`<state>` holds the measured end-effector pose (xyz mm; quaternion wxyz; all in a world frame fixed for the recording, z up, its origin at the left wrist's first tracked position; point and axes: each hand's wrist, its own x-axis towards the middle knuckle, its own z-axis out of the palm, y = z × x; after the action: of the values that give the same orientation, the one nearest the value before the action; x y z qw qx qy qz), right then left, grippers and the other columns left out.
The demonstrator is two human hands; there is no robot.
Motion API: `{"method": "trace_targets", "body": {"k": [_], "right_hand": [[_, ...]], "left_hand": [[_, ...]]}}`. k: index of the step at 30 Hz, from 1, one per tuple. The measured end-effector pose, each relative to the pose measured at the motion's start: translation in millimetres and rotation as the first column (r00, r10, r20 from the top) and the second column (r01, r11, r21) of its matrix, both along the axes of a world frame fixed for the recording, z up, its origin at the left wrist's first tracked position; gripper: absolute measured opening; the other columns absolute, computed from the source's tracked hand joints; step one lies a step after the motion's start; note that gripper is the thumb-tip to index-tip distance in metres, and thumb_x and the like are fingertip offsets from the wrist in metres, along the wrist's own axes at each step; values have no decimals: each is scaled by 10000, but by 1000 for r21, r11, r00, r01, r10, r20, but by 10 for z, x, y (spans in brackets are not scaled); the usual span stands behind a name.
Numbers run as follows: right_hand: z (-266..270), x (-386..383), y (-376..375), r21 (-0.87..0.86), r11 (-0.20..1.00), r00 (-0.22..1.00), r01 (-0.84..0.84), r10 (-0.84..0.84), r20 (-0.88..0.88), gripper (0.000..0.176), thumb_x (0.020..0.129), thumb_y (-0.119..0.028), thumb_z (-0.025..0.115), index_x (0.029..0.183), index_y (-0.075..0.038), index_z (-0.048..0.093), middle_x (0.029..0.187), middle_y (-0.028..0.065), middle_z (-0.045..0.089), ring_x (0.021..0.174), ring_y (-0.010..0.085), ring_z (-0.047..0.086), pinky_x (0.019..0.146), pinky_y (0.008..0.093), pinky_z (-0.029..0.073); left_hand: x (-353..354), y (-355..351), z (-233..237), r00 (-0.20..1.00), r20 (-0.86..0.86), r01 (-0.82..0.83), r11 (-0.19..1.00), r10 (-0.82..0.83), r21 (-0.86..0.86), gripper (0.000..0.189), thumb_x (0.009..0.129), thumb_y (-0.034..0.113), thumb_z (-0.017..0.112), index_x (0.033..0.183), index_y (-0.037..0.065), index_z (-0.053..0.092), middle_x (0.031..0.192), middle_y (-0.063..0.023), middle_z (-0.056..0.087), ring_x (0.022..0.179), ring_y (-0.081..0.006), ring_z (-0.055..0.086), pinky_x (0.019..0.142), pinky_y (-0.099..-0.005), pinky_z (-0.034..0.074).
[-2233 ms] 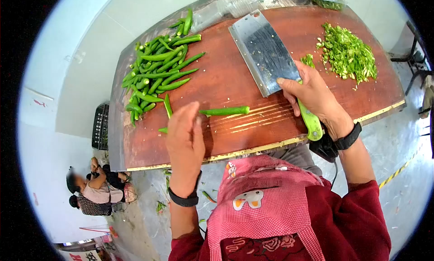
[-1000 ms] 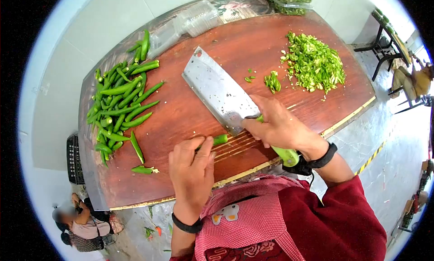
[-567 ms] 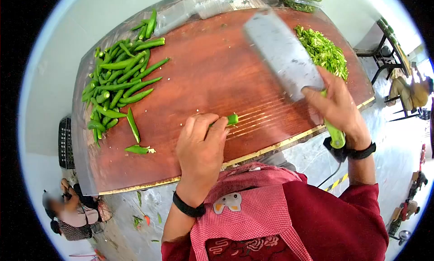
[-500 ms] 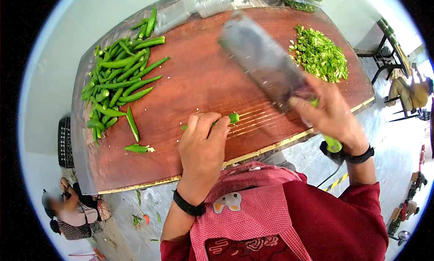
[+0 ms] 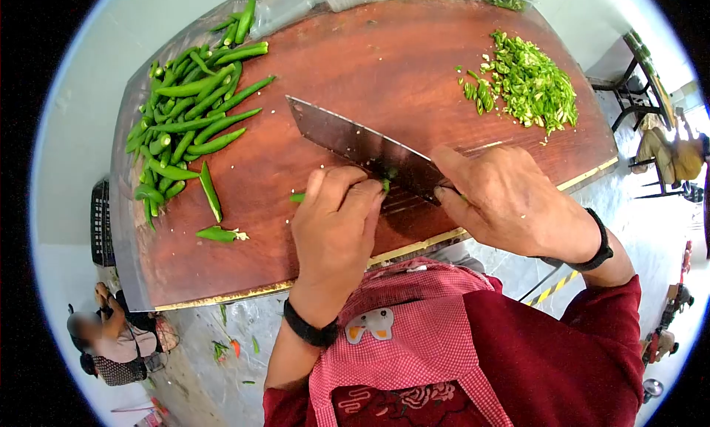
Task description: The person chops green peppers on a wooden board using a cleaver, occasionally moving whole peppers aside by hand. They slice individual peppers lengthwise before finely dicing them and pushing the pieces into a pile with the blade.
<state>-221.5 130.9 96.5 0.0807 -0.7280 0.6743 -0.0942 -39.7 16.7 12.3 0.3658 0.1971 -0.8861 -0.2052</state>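
Note:
My left hand (image 5: 336,231) presses a green chili pepper (image 5: 297,198) flat on the reddish wooden chopping board (image 5: 347,72); only the pepper's two ends show past my fingers. My right hand (image 5: 510,201) grips the cleaver (image 5: 362,150), whose blade stands on edge against the pepper right beside my left fingertips. A heap of whole green peppers (image 5: 188,109) lies at the board's left. Chopped pepper pieces (image 5: 529,79) are piled at the far right.
Two loose peppers (image 5: 211,212) lie near the board's left front. Clear plastic containers (image 5: 310,2) sit beyond the board's far edge. A person crouches on the floor at the lower left (image 5: 111,338). Chairs stand at the right (image 5: 651,79).
The cleaver, swung to the right toward the chopped pile, has come back down onto the pepper under my left hand. The pepper has grown shorter.

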Motion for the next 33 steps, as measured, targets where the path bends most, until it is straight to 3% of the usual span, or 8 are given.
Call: {"method": "trace_targets", "body": {"k": [5,7,10,14,23,25,29,33], "right_hand": [[-158,-65,-23,-164,985,999,-43,41,-16,198,864,-74,601,1023,21,528,627,194,584,600,427,630,506,495,475],[-243,-114,-33,-227,968,973,-106,148,175,219,846,-39,603,1034,37,521,608,211,581,618,443,626,523,503,475],[-139,-61,24,-48,998,969,37,-24,245,265,832,-18,603,1073,51,517,599,215,581,625,453,622,532,503,473],[-89,-52,57,-97,995,961,28,0,275,314,822,-19,609,1115,49,518,603,215,581,605,446,619,515,501,464],[61,19,85,-4,1000,988,-2,2,157,463,854,-28,621,1298,17,497,574,143,584,510,359,612,474,433,462],[90,56,66,90,995,999,-34,35,-5,394,867,-31,597,1241,21,482,554,135,569,500,339,614,468,425,460],[95,94,-30,107,992,998,-62,64,-19,289,886,-40,575,1145,23,464,552,118,565,508,328,622,464,419,461],[-102,155,-123,-103,987,989,-125,115,-95,203,901,-50,567,1058,16,457,591,141,564,555,346,618,485,445,446]], "left_hand": [[-26,-11,-82,1000,-8,16,1000,-16,-21,180,768,-39,729,926,33,683,954,-102,646,869,-313,599,753,-394,499],[-31,-27,-103,999,-21,29,999,-30,-41,186,762,-33,726,931,31,679,955,-91,636,874,-299,599,740,-393,507],[-18,-43,-117,999,-14,46,996,-47,-71,195,756,-27,722,937,26,674,956,-81,625,880,-286,600,726,-391,516],[-50,-38,-91,999,-14,50,995,-51,-83,205,752,-35,717,944,22,671,964,-91,623,897,-295,599,743,-395,520],[-60,-16,-60,997,58,54,997,-51,-54,203,758,-69,692,938,21,660,963,-122,639,917,-335,595,780,-417,491],[-45,-25,-78,995,81,54,996,-49,-69,238,739,-68,700,956,22,663,978,-117,633,949,-325,594,802,-410,507],[-44,-21,-74,994,107,40,995,-30,-87,263,714,-76,705,953,23,656,993,-113,629,980,-323,593,821,-410,521],[-41,-28,-94,996,84,34,994,-25,-107,239,723,-78,696,934,22,646,977,-118,621,963,-332,587,800,-419,513]]}}
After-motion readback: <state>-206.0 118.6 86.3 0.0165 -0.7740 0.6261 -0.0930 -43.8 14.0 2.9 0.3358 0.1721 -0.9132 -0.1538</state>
